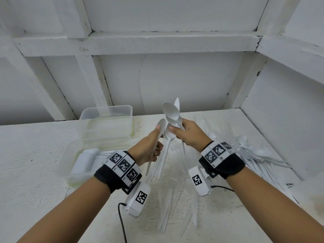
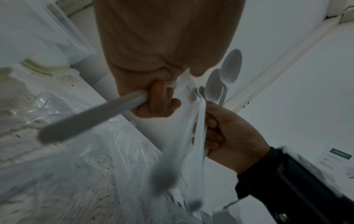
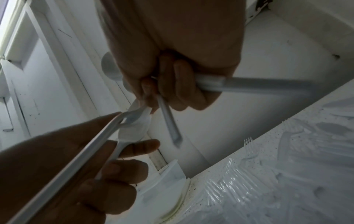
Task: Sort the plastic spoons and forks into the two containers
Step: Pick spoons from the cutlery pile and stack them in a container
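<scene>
Both hands are raised above the white table (image 1: 43,155), near its middle. The left hand (image 1: 149,148) curls round several white spoons (image 1: 166,135), bowls up; the right hand (image 1: 191,134), at its 2 o'clock, grips another bunch (image 1: 171,111), perhaps with a knife among them. Two clear containers (image 1: 107,116) sit at 10 o'clock, more cutlery (image 1: 259,155) at 3 o'clock. White panelled walls stand behind.

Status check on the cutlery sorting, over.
Left hand grips spoons; right hand grips another spoon bunch. Near container holds stacked cutlery, far container looks empty. Loose forks on the table; nothing blocking.
</scene>
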Tool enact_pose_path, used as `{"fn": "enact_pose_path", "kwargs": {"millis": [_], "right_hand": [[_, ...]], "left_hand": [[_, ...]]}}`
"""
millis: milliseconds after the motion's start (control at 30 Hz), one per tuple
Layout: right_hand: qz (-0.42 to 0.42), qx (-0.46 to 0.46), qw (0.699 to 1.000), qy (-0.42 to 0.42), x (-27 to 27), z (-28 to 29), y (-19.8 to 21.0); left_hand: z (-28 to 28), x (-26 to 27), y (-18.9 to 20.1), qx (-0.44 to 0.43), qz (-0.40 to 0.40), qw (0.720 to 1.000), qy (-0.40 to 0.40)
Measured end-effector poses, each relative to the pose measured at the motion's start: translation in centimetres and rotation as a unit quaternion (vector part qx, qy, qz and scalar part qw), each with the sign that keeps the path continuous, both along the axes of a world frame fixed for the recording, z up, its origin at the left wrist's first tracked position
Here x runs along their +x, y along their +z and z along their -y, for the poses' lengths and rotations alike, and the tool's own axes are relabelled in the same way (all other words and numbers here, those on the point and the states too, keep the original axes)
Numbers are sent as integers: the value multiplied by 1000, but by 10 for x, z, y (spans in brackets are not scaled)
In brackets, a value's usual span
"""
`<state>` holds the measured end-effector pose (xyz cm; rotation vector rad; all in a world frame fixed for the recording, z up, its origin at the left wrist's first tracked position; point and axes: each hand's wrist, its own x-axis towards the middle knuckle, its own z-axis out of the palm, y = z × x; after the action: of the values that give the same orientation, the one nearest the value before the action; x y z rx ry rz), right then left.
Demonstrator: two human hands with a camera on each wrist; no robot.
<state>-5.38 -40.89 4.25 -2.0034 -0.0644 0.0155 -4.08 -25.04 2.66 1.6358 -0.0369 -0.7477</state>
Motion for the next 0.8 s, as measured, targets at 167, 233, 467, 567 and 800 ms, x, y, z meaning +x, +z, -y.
{"fn": "enact_pose_path", "kwargs": {"millis": [167,233,467,567,800], "right_hand": [[23,-52,998,-41,3,-5,-4],[20,-49,997,-47,3,-5,-5],[42,13,999,-24,3,4,-3],[42,69,996,-36,4,10,0],[-1,112,994,-6,5,10,-5]], "left_hand": [[9,-2,-2,-23,4,998,-54],[10,-2,-3,-41,0,997,-61],[8,-4,-3,-121,-55,987,-85],[4,-6,-1,-173,-76,977,-101],[5,-8,2,-231,-98,963,-99]]}}
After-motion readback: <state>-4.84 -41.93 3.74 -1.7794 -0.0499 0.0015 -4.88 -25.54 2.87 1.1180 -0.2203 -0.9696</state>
